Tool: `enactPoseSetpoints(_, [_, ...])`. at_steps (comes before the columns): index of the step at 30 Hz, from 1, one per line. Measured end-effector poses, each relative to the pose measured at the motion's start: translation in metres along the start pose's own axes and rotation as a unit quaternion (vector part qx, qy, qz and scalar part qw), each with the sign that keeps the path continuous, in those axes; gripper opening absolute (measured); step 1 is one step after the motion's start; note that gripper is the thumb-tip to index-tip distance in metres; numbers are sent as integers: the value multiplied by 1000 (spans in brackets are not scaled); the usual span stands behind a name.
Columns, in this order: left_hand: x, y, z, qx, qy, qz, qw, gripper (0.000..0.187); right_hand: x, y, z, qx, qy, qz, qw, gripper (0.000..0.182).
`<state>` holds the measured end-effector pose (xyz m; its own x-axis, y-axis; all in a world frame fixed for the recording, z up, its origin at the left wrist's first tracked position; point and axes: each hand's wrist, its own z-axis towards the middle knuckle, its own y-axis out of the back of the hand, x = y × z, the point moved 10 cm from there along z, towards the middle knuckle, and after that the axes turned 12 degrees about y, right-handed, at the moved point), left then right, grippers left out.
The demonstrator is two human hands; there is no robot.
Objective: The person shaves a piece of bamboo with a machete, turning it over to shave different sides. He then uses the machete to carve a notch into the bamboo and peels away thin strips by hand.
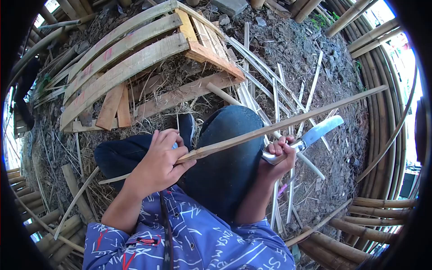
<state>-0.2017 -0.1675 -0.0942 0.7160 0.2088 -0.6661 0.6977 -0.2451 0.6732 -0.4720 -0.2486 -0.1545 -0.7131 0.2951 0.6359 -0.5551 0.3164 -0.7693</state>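
Observation:
A long, pale bamboo strip point(292, 120) slants across my raised knee, its far end up to the right. My left hand point(162, 157) is closed around it near its lower end, and a short tail sticks out behind the wrist. My right hand point(281, 155) grips a knife point(321, 130) with a broad, shiny blade pointing up and right, just below the strip. A bluish bit shows between my left fingers, too small to name. Under the right hand a thin round stick point(310, 166) runs across the ground.
A slatted wooden frame point(130, 67) stands ahead to the left. Split bamboo strips point(274, 96) lie scattered on the littered ground to the right. Bamboo poles point(375, 108) line the right side, and more poles point(67, 234) are stacked at lower left.

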Motion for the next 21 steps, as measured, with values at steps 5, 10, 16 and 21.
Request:
enactPoseSetpoints(5, [9, -4, 3, 64, -10, -54, 996, 28, 2, 3, -1, -15, 2, 14, 1000, 24])
enactPoseSetpoints(10, [9, 0, 7, 77, -43, -110, 990, 29, 3, 4, 1, -3, 15, 20, 1000, 24])
enactPoseSetpoints(16, [6, 6, 12, 8, -23, -120, 992, 31, 1, 5, 2, -6, 5, 18, 1000, 23])
enactPoseSetpoints(21, [8, 2, 14, -42, -4, -87, 995, 32, 3, 0, 0, 2, 7, -4, 1000, 22])
